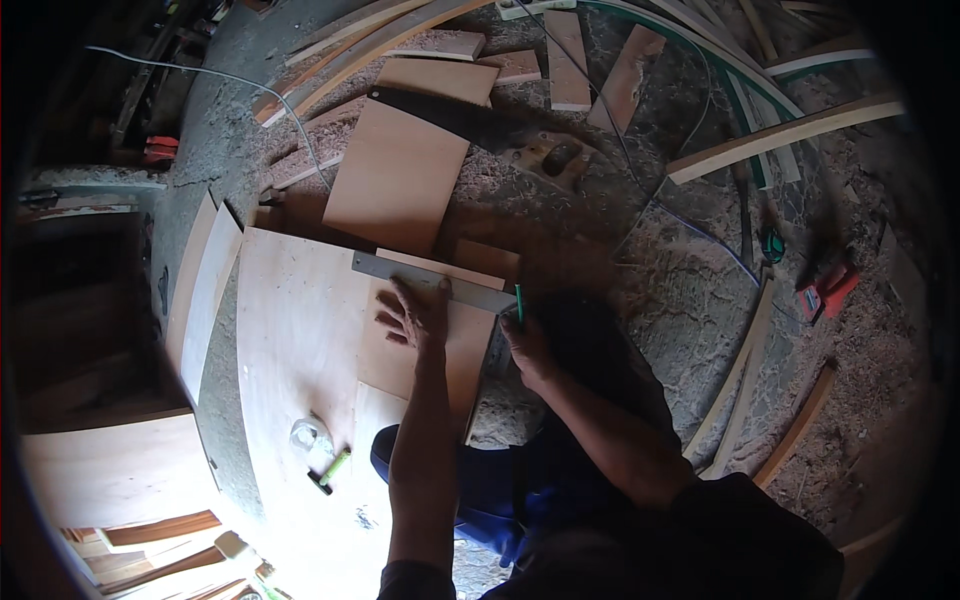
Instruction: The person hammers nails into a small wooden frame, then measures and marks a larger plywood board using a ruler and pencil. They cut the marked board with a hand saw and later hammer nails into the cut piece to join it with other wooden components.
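Observation:
My left hand (418,318) presses down with fingers spread, the fingertips on a flat metal straightedge (385,268) and the plywood panel (385,345) under it. The straightedge lies slantwise across the panel near its far edge. At its right end my right hand (530,352) is closed around a thin green pencil (519,302), which points upward. That hand is beside the panel's right edge; whether it also touches the straightedge I cannot tell. The panel rests on a larger pale board (290,330), with a small hammer (329,470) and a clear plastic bag-like item (311,436) on it.
Beyond the board lie a handsaw (470,118), a wooden panel (395,170) and several offcuts. Long wood strips (785,135), a red tool (828,292), a green tape measure (772,245) and shavings lie on the right. A cable (690,222) crosses the floor.

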{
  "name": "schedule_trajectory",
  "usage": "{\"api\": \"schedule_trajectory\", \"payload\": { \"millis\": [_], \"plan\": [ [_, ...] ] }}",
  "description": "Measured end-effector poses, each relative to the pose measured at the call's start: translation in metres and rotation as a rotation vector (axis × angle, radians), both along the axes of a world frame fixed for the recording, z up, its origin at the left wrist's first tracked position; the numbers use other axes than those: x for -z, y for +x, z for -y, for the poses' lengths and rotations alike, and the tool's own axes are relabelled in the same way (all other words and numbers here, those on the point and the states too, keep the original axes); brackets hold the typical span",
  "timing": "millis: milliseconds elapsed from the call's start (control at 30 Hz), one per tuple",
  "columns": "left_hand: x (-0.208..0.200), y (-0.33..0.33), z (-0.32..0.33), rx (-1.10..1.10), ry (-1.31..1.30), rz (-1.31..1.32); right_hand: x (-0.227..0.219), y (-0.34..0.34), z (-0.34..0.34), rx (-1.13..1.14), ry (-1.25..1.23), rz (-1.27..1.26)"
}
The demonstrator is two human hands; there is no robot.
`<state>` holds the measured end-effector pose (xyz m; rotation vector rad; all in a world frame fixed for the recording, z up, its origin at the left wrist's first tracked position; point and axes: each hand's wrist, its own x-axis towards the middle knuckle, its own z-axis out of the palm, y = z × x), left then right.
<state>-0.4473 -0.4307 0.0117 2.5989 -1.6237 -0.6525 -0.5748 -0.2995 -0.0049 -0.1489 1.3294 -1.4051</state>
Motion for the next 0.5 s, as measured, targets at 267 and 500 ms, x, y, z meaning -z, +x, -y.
{"api": "schedule_trajectory", "payload": {
  "millis": [267, 500],
  "plan": [
    [0.0008, -0.0046, -0.002, 0.0, -0.015, 0.014, 0.0048, -0.0039, -0.0009, -0.015, 0.011, 0.003],
    [-0.0037, -0.0031, -0.0039, -0.004, -0.044, -0.005, 0.0047, -0.0047, -0.0006, -0.066, 0.083, 0.01]
  ]
}}
